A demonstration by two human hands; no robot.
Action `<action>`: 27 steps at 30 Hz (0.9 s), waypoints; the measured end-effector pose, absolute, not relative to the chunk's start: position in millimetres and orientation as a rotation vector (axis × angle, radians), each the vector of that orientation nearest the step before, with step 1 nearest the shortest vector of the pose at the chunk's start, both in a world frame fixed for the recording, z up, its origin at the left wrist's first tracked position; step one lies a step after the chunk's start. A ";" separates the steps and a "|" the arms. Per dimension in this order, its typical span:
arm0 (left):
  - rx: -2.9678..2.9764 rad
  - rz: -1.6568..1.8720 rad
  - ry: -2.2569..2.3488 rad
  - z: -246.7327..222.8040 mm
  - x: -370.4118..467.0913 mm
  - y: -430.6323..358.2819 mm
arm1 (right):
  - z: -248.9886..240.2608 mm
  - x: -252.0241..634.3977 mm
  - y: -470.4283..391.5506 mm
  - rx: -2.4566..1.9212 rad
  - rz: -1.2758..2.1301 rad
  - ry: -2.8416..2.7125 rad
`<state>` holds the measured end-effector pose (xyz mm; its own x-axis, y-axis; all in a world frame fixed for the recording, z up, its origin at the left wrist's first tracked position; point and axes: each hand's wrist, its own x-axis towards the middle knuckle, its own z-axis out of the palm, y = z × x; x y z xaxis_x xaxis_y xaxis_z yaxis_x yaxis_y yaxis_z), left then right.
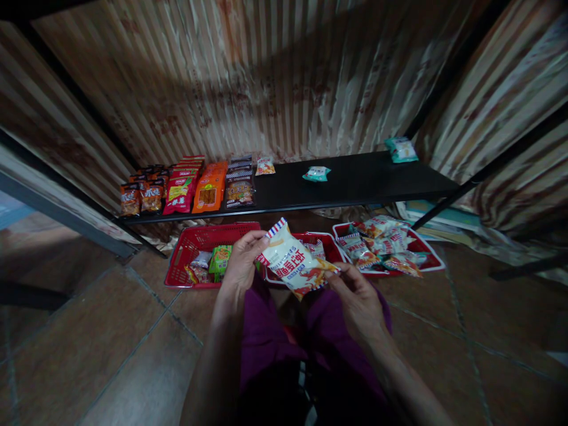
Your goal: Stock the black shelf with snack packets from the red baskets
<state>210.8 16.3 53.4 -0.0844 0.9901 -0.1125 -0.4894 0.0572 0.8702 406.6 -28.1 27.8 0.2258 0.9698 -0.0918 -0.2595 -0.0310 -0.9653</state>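
Tiled floor runs under my knees. My left hand (242, 260) and right hand (357, 299) each pinch an end of 1 white snack packet (295, 266), tilted up so its print faces me. Just beyond them sit 3 red baskets (195, 239) of snacks; farther off, a black shelf (355, 177) carries rows of packets (186, 186) beyond my left hand.

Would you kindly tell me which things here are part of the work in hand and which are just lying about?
In hand:
- white snack packet, held by left hand and right hand
- red baskets
- black shelf
- packet rows

Lying about:
- books
- curtain
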 end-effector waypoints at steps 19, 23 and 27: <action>1.027 1.431 0.947 56.7 202.2 16.8 | 39.8 418.1 -36.5 -1.311 0.494 -1.367; 0.981 1.478 0.933 50.1 202.4 17.1 | 47.0 417.4 -38.6 -1.285 0.290 -1.533; 0.915 1.589 0.883 47.1 208.0 17.7 | 54.0 415.4 -40.7 -1.203 0.146 -1.612</action>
